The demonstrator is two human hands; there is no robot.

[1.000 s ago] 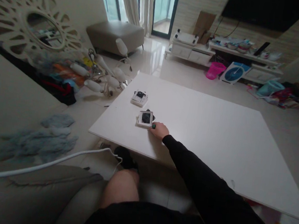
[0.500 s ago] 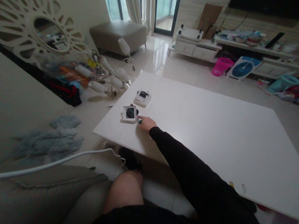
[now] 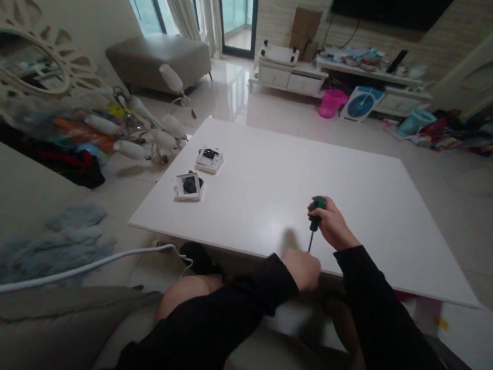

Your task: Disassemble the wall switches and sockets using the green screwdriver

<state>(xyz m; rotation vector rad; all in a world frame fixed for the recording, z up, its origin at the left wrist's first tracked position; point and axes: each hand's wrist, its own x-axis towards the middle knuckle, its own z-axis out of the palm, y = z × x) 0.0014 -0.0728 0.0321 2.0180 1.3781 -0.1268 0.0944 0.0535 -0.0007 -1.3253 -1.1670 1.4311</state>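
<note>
My right hand (image 3: 331, 224) is closed round the green handle of a screwdriver (image 3: 315, 213), held upright with its thin shaft pointing down at the white table (image 3: 359, 177) near the front edge. Just below the tip, my left hand (image 3: 303, 269) is curled shut at the table's edge; what it holds, if anything, is hidden. Two white square switch plates with dark middles lie at the table's left end, the nearer plate (image 3: 189, 184) and the farther plate (image 3: 209, 160), both well away from my hands.
A white lamp fixture with several bulbs (image 3: 147, 136) lies on the floor left of the table. A white cable (image 3: 70, 270) crosses the grey sofa. At the back stand a low TV cabinet (image 3: 290, 76), a pink basket (image 3: 330, 103) and a grey ottoman (image 3: 157, 62).
My right hand pulled back from the nearer switch plate to the table's front edge, bringing the screwdriver. My left hand came into view beneath it. The plate stays at the left end.
</note>
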